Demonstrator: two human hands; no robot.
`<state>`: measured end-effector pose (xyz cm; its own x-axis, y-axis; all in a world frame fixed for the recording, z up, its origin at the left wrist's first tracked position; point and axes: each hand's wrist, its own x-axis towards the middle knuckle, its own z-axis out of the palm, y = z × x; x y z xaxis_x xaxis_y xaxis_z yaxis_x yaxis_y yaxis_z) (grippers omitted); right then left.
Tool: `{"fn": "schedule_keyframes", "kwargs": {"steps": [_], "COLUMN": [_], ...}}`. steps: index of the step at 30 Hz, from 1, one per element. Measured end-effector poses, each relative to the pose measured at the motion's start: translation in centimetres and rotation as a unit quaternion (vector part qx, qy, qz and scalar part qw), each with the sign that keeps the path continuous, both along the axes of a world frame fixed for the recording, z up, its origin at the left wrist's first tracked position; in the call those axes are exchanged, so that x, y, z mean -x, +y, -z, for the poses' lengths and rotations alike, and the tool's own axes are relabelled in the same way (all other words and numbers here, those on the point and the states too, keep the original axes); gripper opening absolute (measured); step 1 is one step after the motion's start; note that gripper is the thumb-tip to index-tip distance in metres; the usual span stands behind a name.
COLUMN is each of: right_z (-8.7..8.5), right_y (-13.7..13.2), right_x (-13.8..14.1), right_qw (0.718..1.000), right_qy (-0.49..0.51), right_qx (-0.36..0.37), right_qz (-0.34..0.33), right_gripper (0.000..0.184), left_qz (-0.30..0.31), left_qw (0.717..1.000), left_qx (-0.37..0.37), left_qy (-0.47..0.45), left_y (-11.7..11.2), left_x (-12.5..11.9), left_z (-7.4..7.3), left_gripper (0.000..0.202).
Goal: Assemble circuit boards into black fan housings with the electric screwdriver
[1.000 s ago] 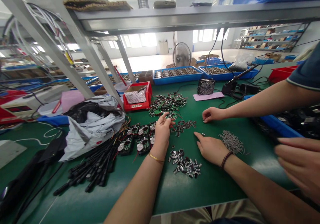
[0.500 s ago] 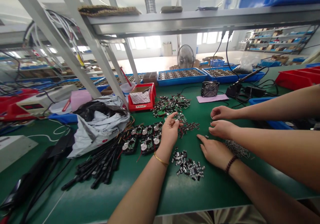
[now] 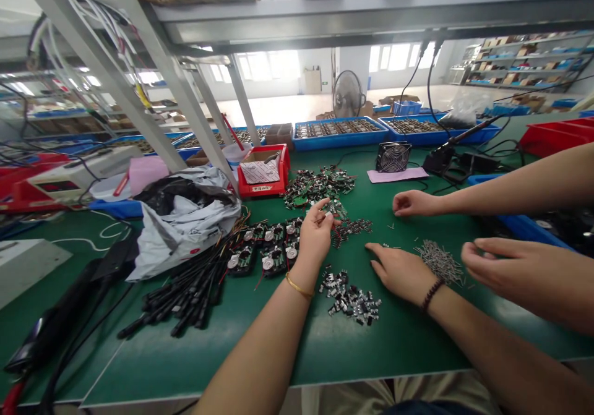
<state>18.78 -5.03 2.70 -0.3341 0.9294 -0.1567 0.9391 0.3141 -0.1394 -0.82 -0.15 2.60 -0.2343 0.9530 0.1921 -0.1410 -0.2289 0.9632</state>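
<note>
On the green work mat [image 3: 278, 353], black cables [image 3: 183, 294] lie bunched beside a row of wired circuit boards [image 3: 266, 251], while a heap of loose green boards [image 3: 318, 187] remains unsorted beyond. The left hand [image 3: 317, 232] pinches a tiny part [image 3: 329, 215] between thumb and finger. Small black parts [image 3: 350, 300] stay piled near the open, seemingly empty right hand [image 3: 401, 273]. Beyond lie loose pins [image 3: 439, 261], with a co-worker's hand [image 3: 415, 203] and other hand [image 3: 524, 273] reaching in.

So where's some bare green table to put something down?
Bare green mat lies below the pile of small components, toward the front edge. It's crowded to the left, around the circuit boards and black cables.
</note>
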Motion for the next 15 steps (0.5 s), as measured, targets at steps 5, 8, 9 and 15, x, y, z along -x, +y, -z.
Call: {"fn": "schedule_keyframes", "kwargs": {"steps": [5, 8, 9, 15], "right_z": [-0.7, -0.8, -0.8, -0.2], "right_y": [1.9, 3.1, 3.3, 3.5], "right_x": [1.5, 2.4, 2.6, 2.1], "right_qw": [0.998, 0.997, 0.997, 0.994], "right_qy": [0.01, 0.013, 0.015, 0.076], "right_qx": [-0.023, -0.032, -0.033, -0.026], "right_qz": [-0.055, -0.072, -0.075, -0.073], "right_gripper": [0.049, 0.048, 0.046, 0.021], "left_qz": [-0.006, -0.008, -0.008, 0.001], "left_qw": [1.0, 1.0, 1.0, 1.0], "left_qx": [0.0, 0.0, 0.0, 0.006], "left_qy": [-0.01, -0.015, -0.016, -0.021], "left_y": [0.2, 0.3, 0.3, -0.1], "left_x": [0.2, 0.2, 0.2, -0.3], "left_z": [-0.1, -0.1, 0.0, -0.2], "left_gripper": [0.036, 0.035, 0.035, 0.037]}}
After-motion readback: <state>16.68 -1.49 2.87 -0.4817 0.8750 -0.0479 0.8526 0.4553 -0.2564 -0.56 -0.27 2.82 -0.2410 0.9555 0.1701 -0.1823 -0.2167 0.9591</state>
